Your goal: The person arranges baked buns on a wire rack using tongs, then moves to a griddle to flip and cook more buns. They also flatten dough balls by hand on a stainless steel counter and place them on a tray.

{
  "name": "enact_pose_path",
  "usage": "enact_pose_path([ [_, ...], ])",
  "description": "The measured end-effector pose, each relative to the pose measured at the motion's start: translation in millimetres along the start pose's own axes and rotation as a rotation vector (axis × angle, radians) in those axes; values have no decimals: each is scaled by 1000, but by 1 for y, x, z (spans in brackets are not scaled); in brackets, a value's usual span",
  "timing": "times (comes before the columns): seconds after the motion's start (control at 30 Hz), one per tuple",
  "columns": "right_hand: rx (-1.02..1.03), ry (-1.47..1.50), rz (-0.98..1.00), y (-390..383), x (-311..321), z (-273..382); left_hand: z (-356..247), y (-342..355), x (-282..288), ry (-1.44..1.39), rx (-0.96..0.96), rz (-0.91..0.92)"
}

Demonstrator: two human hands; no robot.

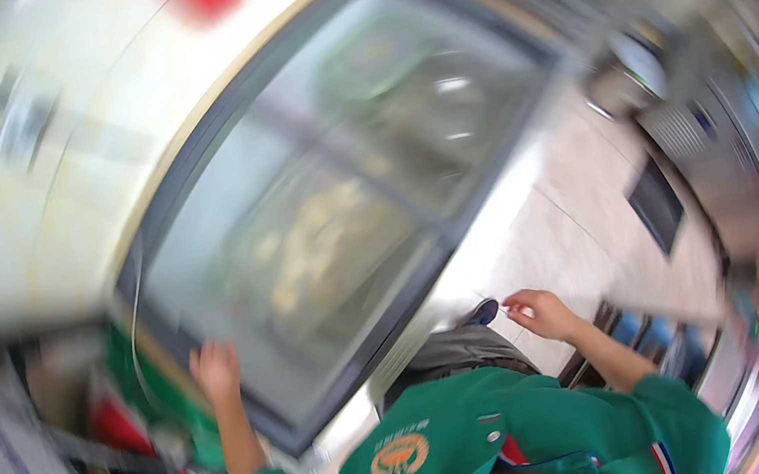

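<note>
A chest freezer (pixel 278 436) with a dark frame and two sliding glass panes lies in front of me, smeared by motion. Pale, yellowish goods (pixel 328 231) show dimly under the nearer pane; a green-rimmed container (pixel 373 55) shows under the farther one. My left hand (pixel 216 369) is at the freezer's left frame edge, its fingers blurred; whether it grips the edge I cannot tell. Off the freezer's right side, above the floor, my right hand (pixel 537 315) has thumb and fingers pinched together. Anything between them is too small to name.
Left of the freezer are a green bag (pixel 165 402) and crowded shelving with red and orange items. On the right stand a round metal pot (pixel 627 76) and a steel cabinet (pixel 718 142). A dark mat (pixel 655 205) lies on the tiled floor (pixel 585 191).
</note>
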State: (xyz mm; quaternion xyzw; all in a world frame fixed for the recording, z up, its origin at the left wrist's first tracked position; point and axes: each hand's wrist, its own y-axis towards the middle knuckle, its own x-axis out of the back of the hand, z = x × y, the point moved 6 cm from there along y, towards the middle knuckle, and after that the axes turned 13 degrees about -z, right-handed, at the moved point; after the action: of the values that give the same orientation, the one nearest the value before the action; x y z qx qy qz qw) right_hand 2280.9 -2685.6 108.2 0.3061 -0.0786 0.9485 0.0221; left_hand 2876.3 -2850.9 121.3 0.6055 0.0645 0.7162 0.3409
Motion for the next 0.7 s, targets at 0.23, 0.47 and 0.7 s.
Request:
enact_pose_path([
  [0.23,-303,-52,-300,-90,14,-103,5,66,-41,166,406,33],
  [0.47,-431,-102,-401,-196,103,-207,-390,169,-25,-575,-261,-106],
  [0.7,-441,-133,-533,-200,211,-307,-647,233,-54,-697,-596,284],
])
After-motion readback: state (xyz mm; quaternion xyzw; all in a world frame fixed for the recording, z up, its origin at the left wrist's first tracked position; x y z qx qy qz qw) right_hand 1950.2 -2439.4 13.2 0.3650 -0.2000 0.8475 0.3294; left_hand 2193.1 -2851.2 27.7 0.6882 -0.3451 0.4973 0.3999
